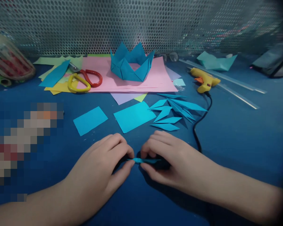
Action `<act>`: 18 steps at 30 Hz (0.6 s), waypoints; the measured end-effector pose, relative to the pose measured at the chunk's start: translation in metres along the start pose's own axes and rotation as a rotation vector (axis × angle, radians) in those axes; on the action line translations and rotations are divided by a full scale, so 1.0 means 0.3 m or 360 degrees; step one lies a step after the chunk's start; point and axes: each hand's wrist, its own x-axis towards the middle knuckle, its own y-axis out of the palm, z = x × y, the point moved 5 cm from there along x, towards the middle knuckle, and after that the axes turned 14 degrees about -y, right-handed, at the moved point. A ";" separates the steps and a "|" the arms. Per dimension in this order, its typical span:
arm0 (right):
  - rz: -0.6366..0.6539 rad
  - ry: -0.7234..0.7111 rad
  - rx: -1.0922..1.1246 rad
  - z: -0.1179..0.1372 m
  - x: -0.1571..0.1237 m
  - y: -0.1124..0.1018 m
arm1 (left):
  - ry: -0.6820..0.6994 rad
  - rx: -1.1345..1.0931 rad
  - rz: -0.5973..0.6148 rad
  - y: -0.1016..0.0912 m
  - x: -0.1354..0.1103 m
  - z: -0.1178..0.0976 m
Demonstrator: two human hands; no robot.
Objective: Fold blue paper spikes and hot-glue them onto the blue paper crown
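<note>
Perforated metal panelling (85, 25) spans the top of the head view, behind a dark blue desk (238, 141). At lower centre, the left hand (106, 160) is curled, its thumb and forefinger pinching one part of a narrow folded blue paper piece (138, 160). The right hand (178, 158), similarly curled, pinches the same piece just beside the left fingertips; the fingers partly hide it. Above the hands lie two flat blue rectangles (135, 117) and, right of centre, at least seven slim folded blue slivers (166, 127), overlapping too much for an exact count. One blue paper crown (126, 69) stands upper centre on pink sheets (165, 78). Upper left shows one pair of scissors (84, 75); upper right, one yellow glue gun (205, 80), two clear sticks (240, 97) and one pale folded paper boat (215, 62).
</note>
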 end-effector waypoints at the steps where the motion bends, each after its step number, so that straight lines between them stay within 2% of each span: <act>1: 0.0009 0.0014 -0.0032 0.003 0.001 -0.001 | 0.0007 -0.0006 -0.0002 0.000 0.000 0.001; 11: 0.0148 0.0014 0.0033 0.013 0.018 -0.005 | 0.0036 -0.0048 -0.0085 -0.007 -0.005 0.002; 18: 0.0258 -0.0039 0.0197 0.010 0.016 0.001 | -0.0099 -0.0238 0.0099 -0.026 0.008 -0.014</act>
